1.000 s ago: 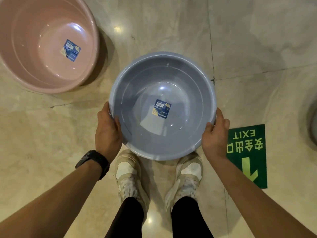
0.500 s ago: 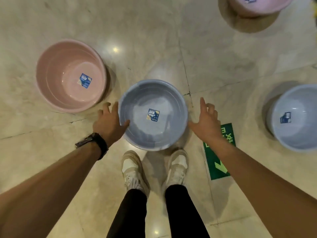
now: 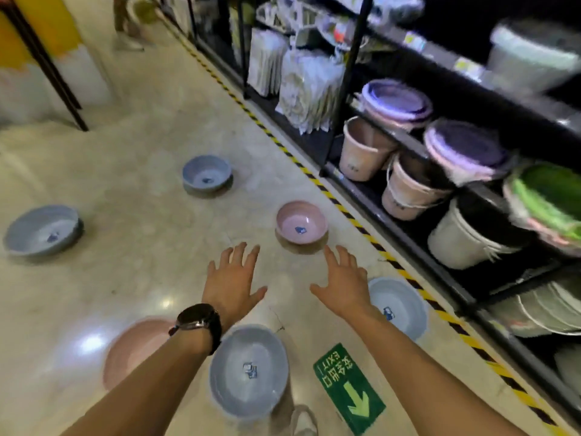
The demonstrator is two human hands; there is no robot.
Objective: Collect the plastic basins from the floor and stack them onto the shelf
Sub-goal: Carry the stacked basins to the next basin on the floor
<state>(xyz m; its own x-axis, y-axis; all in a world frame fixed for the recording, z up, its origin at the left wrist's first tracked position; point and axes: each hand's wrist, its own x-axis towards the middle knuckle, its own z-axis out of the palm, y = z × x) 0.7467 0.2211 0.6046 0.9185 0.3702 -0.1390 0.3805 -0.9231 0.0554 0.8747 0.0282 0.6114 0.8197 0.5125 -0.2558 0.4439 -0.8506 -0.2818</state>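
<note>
Left hand (image 3: 232, 281) and right hand (image 3: 342, 283) now hang spread and empty; the grey basin (image 3: 248, 369) gripped a second ago lies on the floor (image 3: 141, 184) below them. Judged: nothing yet carried to the shelf (image 3: 345, 89).

Dim, motion-blurred; glare on floor (image 3: 91, 344)

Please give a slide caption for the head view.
Open left hand and right hand reach toward a pink basin on the floor, beside the shelf.
</note>
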